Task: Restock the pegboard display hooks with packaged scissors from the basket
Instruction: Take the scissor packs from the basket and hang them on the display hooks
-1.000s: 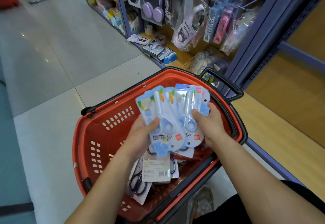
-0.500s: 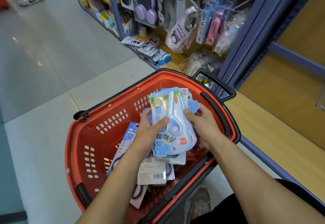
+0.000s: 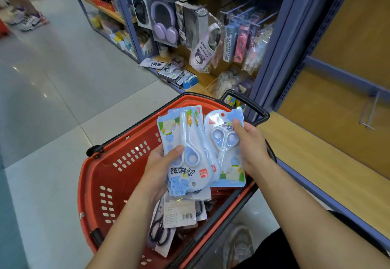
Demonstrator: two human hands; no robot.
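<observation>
L grip: left hand (image 3: 160, 167) is pinching the stack of scissor packs (image 3: 185, 142), thumb in front, fingers behind.
R grip: right hand (image 3: 251, 144) is clamping a single pack (image 3: 223, 142) at its side edge, hang hole up.
Place: both are hovering over the basket (image 3: 118, 176); spare packs (image 3: 179, 211) are lying inside.
Handling: prob. light, stiff card w/ slick plastic; I am advising a hold at the edge near the hole.
Hook: empty hook (image 3: 368, 110) is standing well apart, at right.

The fingers of the left hand (image 3: 160, 169) lay hidden behind its stack of scissor packs (image 3: 185, 146), whose number could not be counted, and those of the right hand (image 3: 252, 148) behind a single pack (image 3: 225, 148). In the basket (image 3: 95, 176), the barcode label (image 3: 180, 214) was too small to read. The top edge cut off a bystander (image 3: 19, 0) above the calves.
</observation>
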